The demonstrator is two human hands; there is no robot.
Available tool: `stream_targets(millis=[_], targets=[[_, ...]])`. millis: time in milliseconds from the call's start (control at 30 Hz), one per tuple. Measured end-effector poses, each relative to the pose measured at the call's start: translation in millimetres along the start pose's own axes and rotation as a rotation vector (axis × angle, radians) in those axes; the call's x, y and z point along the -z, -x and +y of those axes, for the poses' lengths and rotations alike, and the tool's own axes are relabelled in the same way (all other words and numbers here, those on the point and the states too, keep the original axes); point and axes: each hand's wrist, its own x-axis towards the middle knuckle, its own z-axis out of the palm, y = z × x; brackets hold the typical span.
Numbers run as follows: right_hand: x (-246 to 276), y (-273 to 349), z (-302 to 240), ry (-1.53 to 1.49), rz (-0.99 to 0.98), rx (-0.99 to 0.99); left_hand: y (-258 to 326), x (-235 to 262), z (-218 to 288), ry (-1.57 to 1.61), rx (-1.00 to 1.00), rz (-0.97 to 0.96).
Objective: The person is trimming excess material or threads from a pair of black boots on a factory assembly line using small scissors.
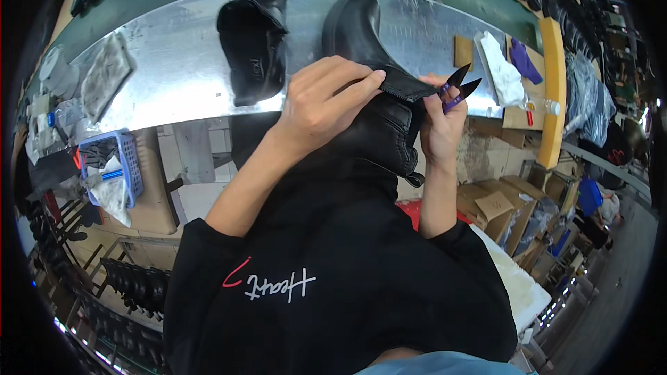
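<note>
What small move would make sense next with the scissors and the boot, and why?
Probably turn the scissors in the right hand toward the boot: the blades stand apart but point away from it, while the left hand touches its open zip flap, seemingly steadying it.

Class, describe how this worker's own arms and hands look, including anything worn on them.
The left hand and right hand are bare: no gloves, and no watch or bracelet shows. Plain black sleeves cover the upper arms, leaving both forearms uncovered.
</note>
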Motion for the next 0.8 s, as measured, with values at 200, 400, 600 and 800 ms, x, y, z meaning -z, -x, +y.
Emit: stream_targets(millis=[200, 400, 600, 800], targets=[[6, 4, 2, 0.002, -0.030, -0.008, 6, -5, 1, 0.033, 0.019, -0.029], [29, -4, -10, 0.148, -0.095, -0.083, 12, -2, -1, 0.039, -0.016, -0.021], [61, -14, 15, 0.256, -0.144, 0.042, 18, -8, 10, 0.042, -0.034, 0.054], [42, -6, 23, 0.082, -0.221, -0.006, 12, 2, 7, 0.010, 0.019, 0.125]])
